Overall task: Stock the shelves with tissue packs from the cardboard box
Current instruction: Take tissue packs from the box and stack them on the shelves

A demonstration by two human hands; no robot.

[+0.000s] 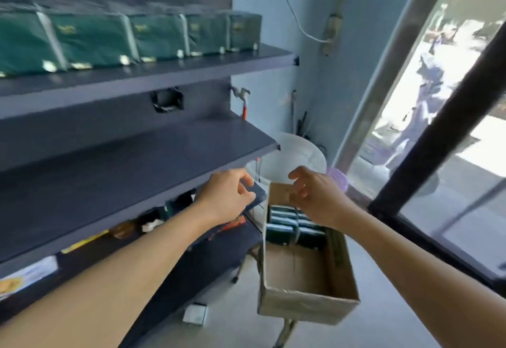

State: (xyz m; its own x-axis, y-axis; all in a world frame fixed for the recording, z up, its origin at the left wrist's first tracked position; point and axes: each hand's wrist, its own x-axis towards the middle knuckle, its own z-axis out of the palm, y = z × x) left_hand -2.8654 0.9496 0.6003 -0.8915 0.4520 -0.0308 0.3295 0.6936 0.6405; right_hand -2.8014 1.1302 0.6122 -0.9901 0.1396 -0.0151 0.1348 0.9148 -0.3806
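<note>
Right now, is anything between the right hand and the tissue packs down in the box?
In the head view, nothing solid: the right hand hovers empty over the tissue packs in the cardboard box, with only air between.

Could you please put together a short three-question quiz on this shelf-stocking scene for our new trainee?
1. True or false: the top shelf already holds a row of green tissue packs.
2. Where do the remaining packs sit in the cardboard box: A) near end, B) far end, C) filling it?
3. Which of the hands grips a dark flat object by the shelf edge?

Key
1. True.
2. B; the near part is bare cardboard.
3. The left hand; the right hand hovers above the box with fingers loosely curled, holding nothing.
</note>
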